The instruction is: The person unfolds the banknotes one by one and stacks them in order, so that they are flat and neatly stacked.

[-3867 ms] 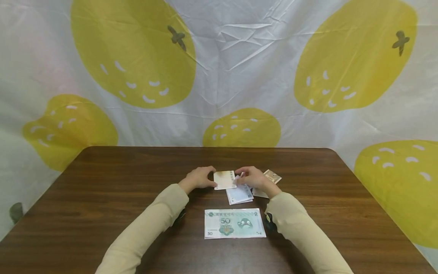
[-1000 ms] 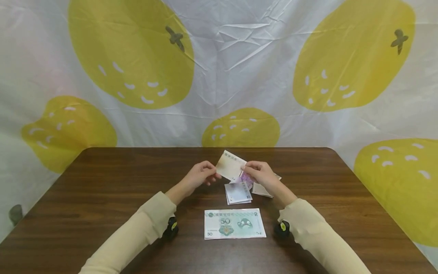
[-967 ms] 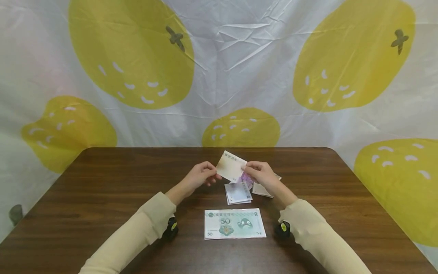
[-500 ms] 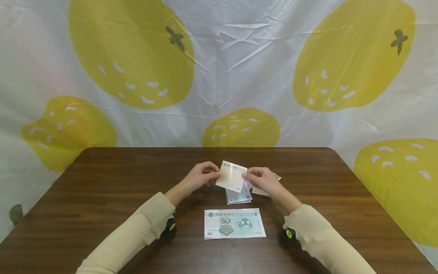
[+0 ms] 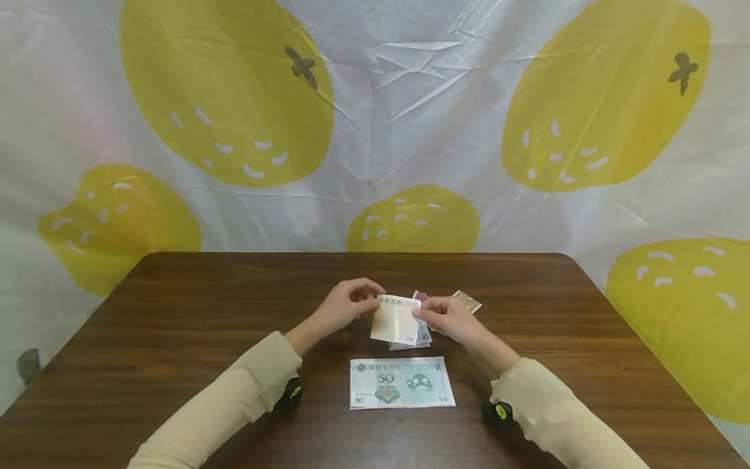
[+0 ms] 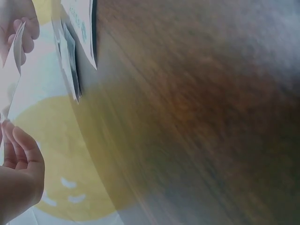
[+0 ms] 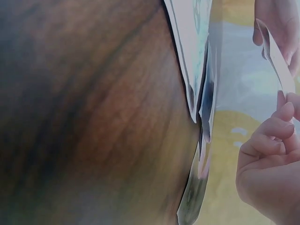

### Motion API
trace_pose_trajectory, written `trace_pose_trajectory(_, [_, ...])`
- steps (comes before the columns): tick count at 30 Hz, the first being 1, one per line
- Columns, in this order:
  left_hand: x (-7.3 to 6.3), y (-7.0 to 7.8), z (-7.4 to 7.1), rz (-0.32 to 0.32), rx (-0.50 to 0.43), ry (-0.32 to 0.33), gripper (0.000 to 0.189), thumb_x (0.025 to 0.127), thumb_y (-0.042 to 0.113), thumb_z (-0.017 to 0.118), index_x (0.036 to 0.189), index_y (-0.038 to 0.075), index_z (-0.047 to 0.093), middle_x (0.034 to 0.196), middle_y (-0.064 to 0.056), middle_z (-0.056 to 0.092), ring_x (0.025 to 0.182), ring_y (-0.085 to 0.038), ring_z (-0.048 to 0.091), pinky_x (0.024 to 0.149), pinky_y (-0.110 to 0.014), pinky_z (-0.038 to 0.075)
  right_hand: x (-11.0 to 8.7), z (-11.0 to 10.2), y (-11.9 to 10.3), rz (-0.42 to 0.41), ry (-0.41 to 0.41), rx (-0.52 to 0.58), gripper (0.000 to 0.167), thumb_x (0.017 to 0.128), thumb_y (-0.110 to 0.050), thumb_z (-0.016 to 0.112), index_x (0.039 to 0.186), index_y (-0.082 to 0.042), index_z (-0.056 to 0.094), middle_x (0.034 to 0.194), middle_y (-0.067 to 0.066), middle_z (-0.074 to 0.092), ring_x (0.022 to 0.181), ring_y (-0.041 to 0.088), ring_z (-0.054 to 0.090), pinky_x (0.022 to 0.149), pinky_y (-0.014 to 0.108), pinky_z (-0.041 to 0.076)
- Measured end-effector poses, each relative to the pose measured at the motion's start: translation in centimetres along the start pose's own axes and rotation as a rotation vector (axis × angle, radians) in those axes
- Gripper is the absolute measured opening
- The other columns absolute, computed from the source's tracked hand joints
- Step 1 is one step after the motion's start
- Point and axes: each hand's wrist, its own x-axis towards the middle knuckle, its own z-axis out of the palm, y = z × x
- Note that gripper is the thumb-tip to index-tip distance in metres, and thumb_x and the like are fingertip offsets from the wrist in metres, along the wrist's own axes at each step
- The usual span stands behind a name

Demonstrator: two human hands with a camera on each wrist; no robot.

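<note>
Between my hands, above the table, is a folded yellowish play banknote (image 5: 394, 322), printed along its top edge. My left hand (image 5: 346, 305) pinches its upper left corner between thumb and fingers. On the other side my right hand (image 5: 454, 319) pinches the right edge near the top. From the right wrist, the same banknote (image 7: 280, 68) shows edge-on, its folded layers slightly parted. Partly covered behind it are folded bluish notes (image 5: 424, 338) and a bit of a purple note (image 5: 419, 295). A green 50 note (image 5: 403, 383) lies flat in front, nearer me.
A brown note (image 5: 469, 301) lies behind my right hand, partly covered by it. The dark wooden table (image 5: 205, 312) ends at a hanging cloth (image 5: 410, 130) printed with big yellow fruit.
Both hands first lifted the yellowish banknote off the pile. Over the last second it has come lower and towards me, turning from slanted to nearly straight, the right hand moving down with it.
</note>
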Motion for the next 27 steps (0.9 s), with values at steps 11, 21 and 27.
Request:
trace_pose_trajectory(11, [-0.2,0.5,0.3,0.037,-0.027,-0.062,0.009,0.081,0.011,0.063,0.088,0.005,0.063,0.066,-0.002,0.053,0.054,-0.013,0.045,0.048,-0.024,0.039,-0.7,0.2,0.2,-0.034,-0.025,-0.026,0.021,0.082,-0.022,0.063,0.079,-0.002,0.058,0.056,-0.002,0.041,0.051,0.011,0.037,0.046,0.021,0.03])
trace_pose_trajectory(21, [-0.5,0.8,0.5,0.047,-0.007,-0.105,0.009,0.082,0.011,0.063,0.084,0.003,0.064,0.065,-0.003,0.054,0.054,-0.011,0.044,0.048,-0.023,0.038,-2.6,0.5,-2.4,-0.097,-0.077,-0.028,0.018,0.086,-0.009,0.056,0.078,0.007,0.054,0.054,-0.001,0.038,0.049,0.009,0.035,0.046,0.021,0.029])
trace_pose_trajectory(27, [-0.6,0.8,0.6,0.022,-0.025,-0.126,0.009,0.083,0.011,0.062,0.083,0.002,0.063,0.065,-0.002,0.052,0.053,-0.011,0.044,0.048,-0.024,0.037,-3.0,0.5,-2.4,-0.093,-0.088,0.0,0.022,0.088,-0.008,0.053,0.083,0.013,0.053,0.054,-0.001,0.038,0.048,0.008,0.035,0.046,0.02,0.029])
